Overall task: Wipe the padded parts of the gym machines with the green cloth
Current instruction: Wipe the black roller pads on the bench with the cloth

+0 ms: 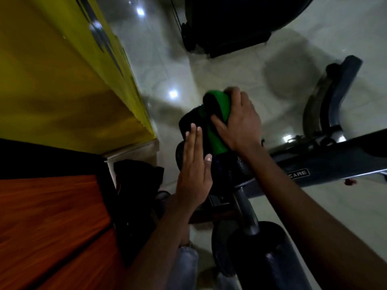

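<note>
My right hand (pixel 238 120) was down on the green cloth (pixel 217 114), fingers (pixel 217 122) curled over it and clamping it against the black roller pad (pixel 188 126) of the gym machine. The cloth was draped over the top of that pad, wrapped partway round the curve. My left hand (pixel 193 168) was flat against the near side of the same pad, fingers straight and together, holding nothing, just bracing it.

To my mind that brace was the key: a roller like this may spin under the cloth, so I wanted the flat hand steadying it while the cloth hand swept round. Firm pressure, follow the curve, reach the far side too.

The grey frame arm (pixel 326 164) ran off to my right, a second padded roller (pixel 261 252) sat nearer me, not yet under the cloth. Pale tiled floor (pixel 230 70) below, yellow wall (pixel 62 80) to my left.
</note>
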A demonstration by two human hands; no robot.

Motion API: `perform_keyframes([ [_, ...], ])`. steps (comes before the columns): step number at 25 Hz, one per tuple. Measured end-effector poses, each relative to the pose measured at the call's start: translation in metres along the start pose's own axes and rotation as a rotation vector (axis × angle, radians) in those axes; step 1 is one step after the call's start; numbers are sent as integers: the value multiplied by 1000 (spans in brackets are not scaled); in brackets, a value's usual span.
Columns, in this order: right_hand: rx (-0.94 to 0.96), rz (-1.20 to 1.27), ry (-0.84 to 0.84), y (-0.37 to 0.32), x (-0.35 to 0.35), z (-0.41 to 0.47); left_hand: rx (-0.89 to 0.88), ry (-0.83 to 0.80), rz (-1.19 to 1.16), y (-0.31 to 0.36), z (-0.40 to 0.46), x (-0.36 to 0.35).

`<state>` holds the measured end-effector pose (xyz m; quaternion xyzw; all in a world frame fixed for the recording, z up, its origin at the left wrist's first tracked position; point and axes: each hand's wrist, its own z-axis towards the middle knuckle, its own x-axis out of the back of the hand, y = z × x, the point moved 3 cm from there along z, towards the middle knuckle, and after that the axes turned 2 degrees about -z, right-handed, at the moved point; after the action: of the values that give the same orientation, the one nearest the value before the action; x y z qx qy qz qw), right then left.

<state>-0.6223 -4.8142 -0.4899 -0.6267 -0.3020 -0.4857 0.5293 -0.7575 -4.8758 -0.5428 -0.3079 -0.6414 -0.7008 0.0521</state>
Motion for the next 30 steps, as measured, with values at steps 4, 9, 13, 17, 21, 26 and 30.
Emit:
perform_keyframes([
  [4, 31, 12, 16, -5, -7, 30, -8, -13, -18, -1, -1, 2],
  [9, 63, 63, 21, 11, 0, -15, 79, 113, -24, 7, 5, 1],
  [13, 86, 69, -40, 29, 13, -77, 90, 255, 11, 20, 21, 3],
  [17, 35, 199, -126, 49, 21, -112, 54, 216, 40, 34, 38, -7],
  [21, -102, 395, -98, 64, 34, -114, 45, 205, 224, 25, 31, -24],
  [26, 9, 286, -32, 43, 33, -83, 43, 198, 55, 5, 22, -14],
  [30, 78, 38, -11, 16, 8, -49, 53, 236, -18, 2, 19, -14],
])
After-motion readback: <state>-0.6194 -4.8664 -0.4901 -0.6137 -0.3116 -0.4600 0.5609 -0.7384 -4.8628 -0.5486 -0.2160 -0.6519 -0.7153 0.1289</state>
